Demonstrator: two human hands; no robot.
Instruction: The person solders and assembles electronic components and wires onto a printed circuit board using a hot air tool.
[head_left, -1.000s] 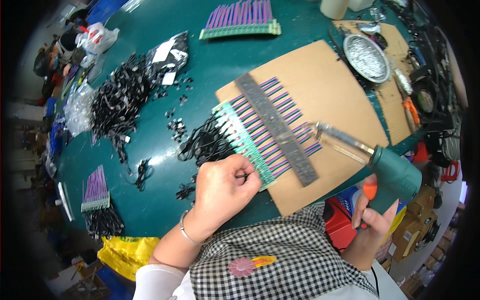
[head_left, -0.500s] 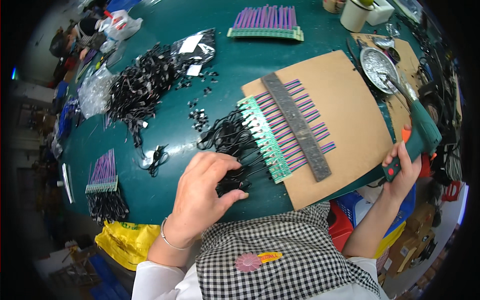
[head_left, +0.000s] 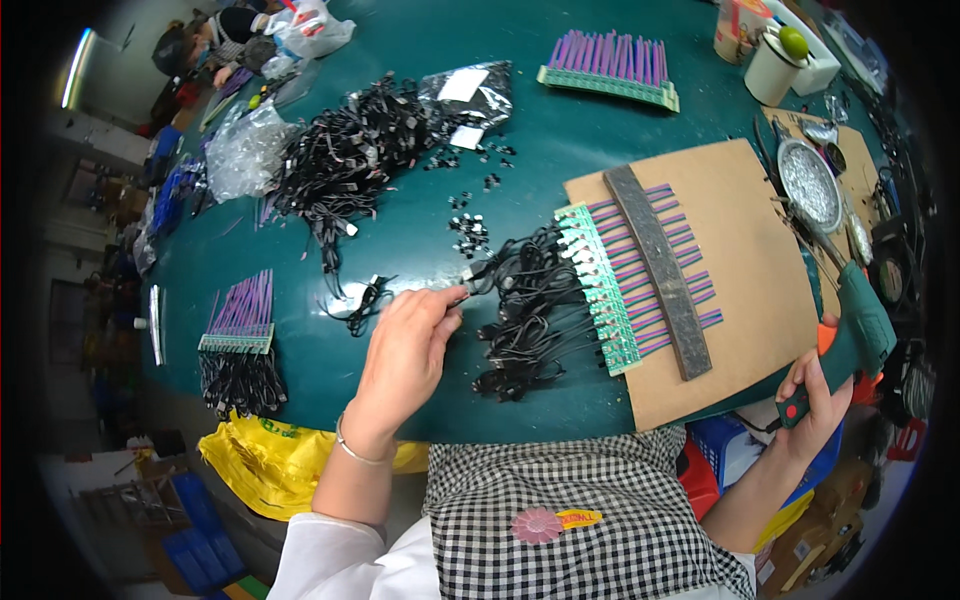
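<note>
My left hand (head_left: 408, 345) is pinched at the left end of a bundle of black cables (head_left: 525, 320), its fingertips on one black cable (head_left: 476, 275). The cables run to a strip of green circuit boards (head_left: 598, 290). Purple and green wires (head_left: 705, 285) stick out from the boards' right side, under a dark flat bar (head_left: 660, 275). A brown board (head_left: 765, 260) lies beneath the bar and wires. Off the right edge of the table, my right hand (head_left: 815, 390) is wrapped round the handle of a green soldering gun (head_left: 865, 320) with an orange trigger.
A black cable heap (head_left: 350, 150) and small black parts (head_left: 468, 235) lie at left-centre. Other board strips sit far back (head_left: 610, 85) and at left (head_left: 237, 342). A metal dish (head_left: 810, 185) and a white mug (head_left: 772, 72) stand at right. Another person (head_left: 235, 30) is far left.
My left hand has moved from over the cables to their left end and its fingers have closed. The view has shifted left. The soldering gun stays in my right hand.
</note>
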